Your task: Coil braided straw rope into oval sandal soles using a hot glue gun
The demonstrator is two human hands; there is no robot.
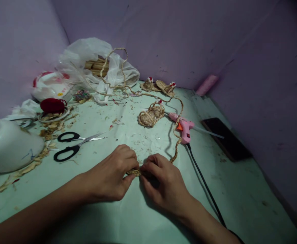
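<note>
Low over the front middle of the table, my left hand (118, 173) is closed, pinching a short coiled piece of braided straw cord (133, 173). My right hand (163, 183) is closed on the same cord, its fingertips close to the left ones. From behind the right hand the long braid (177, 149) runs up past the glue gun and back to the plastic bag. Just beyond the hands lies a small woven straw slipper (151, 115) with a red and white bead trim. Most of the held piece is hidden by my fingers.
A pink glue gun (185, 127) with a black cable (204, 179) lies right of centre, beside a dark phone (226, 137). Black-handled scissors (78, 144) lie left. Behind are a plastic bag (87, 51) and more straw slippers (163, 86). A white bowl (13, 145) stands far left among straw scraps.
</note>
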